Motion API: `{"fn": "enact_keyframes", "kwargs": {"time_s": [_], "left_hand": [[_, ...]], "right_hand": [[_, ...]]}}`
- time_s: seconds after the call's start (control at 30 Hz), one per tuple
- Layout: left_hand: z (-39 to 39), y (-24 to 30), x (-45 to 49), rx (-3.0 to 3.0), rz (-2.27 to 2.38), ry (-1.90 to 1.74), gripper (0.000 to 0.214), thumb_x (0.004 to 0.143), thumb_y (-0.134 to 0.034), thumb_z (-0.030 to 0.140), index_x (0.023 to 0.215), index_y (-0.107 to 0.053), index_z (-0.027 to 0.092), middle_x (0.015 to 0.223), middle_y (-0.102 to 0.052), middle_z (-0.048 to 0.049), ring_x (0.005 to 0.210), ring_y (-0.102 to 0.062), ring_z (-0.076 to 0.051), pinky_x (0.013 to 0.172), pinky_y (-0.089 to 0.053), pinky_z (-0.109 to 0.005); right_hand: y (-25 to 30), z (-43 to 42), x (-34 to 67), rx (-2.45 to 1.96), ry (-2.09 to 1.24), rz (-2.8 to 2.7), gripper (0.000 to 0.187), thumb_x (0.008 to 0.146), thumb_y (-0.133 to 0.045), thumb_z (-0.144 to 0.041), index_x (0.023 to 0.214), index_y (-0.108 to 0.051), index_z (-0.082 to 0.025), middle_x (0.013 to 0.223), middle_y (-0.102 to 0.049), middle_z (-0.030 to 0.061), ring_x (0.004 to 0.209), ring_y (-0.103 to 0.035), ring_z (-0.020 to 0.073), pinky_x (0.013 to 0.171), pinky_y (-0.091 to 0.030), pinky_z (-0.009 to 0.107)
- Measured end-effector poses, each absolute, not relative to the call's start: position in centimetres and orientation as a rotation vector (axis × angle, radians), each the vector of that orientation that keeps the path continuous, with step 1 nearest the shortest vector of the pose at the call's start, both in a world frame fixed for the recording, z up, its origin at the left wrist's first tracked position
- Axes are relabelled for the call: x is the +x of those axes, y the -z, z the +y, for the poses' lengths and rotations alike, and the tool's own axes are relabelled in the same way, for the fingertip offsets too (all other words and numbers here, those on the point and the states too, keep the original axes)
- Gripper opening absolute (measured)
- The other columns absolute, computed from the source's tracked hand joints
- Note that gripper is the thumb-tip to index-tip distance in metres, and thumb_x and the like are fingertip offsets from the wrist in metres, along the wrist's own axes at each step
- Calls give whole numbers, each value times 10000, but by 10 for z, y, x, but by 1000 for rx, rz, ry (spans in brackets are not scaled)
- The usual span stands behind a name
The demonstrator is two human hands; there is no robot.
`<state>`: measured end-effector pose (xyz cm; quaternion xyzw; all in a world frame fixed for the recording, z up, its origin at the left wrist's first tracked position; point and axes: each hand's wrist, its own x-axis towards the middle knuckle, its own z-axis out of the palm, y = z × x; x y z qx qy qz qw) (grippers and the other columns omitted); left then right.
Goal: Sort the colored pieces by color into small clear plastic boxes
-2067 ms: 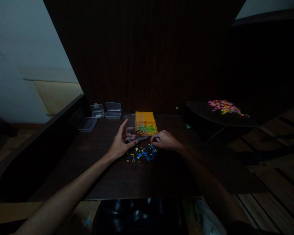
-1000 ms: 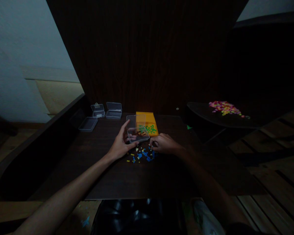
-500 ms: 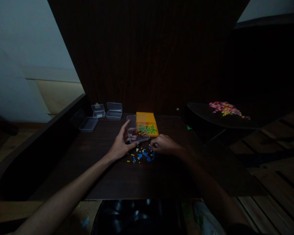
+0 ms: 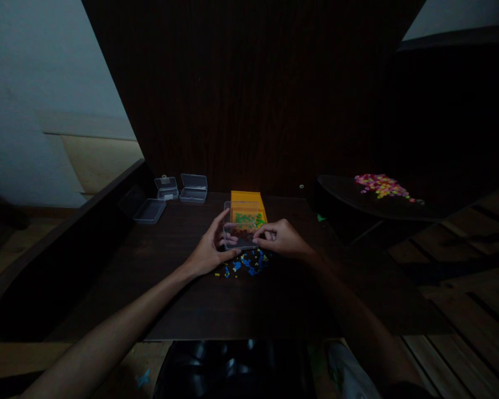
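My left hand holds a clear plastic box by its left side, lid raised at the back, tilted above the table. Small brown pieces show in or through it. My right hand is at the box's right edge with its fingertips pinched together; whatever they hold is too small to make out. Just in front of the box lies a loose scatter of small blue, yellow and white building bricks. Behind it sits an orange tray with green pieces, partly seen through the clear plastic.
Two open clear boxes, one small and one wider, stand at the back left, with another open clear box nearer. A pile of pink and yellow pieces lies on a dark ledge to the right. The dark table ends near my lap.
My left hand has shifted the clear box slightly right and nearer to me. My right hand has risen from the loose bricks to the box's right edge.
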<state>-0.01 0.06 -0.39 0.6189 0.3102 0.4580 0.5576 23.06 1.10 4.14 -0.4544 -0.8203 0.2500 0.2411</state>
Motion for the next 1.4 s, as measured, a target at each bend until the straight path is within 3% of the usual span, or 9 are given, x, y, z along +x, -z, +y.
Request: {"fn": "enact_keyframes", "kwargs": {"time_s": [0.57, 0.87, 1.17, 1.4], "left_hand": [[-2, 5, 2, 1461, 712, -1027, 1024, 671, -798, 142, 1493, -214, 320, 1278, -502, -115, 939, -596, -154, 878, -545, -371], [3, 6, -1, 1464, 728, -1063, 1033, 668, -803, 151, 1495, -208, 319, 1306, -497, -126, 926, -608, -154, 876, -551, -389], [6, 3, -4, 1442, 819, -1134, 1042, 649, -817, 168, 1487, -214, 309, 1304, -493, -125, 916, -614, -148, 857, -555, -356], [8, 0, -6, 1445, 855, -1183, 1035, 646, -825, 176, 1483, -230, 304, 1276, -521, -119, 917, -635, -162, 888, -553, -400]], "right_hand": [[-41, 13, 225, -1435, -495, -2382, 189, 788, -654, -282, 889, -778, -182, 554, -584, -32, 502, -450, 83, 555, -305, 209], [-39, 15, 230, -1351, -524, -2147, 231, 807, -569, -255, 882, -756, -140, 503, -514, -41, 466, -387, 88, 514, -286, 219], [-34, 18, 231, -1603, -431, -2280, 241, 801, -556, -226, 947, -746, -203, 636, -644, -14, 553, -511, 113, 566, -327, 220], [-30, 14, 224, -1619, -358, -2549, 272, 823, -591, -294, 1057, -725, -260, 767, -704, 10, 659, -584, 142, 599, -350, 232]]}}
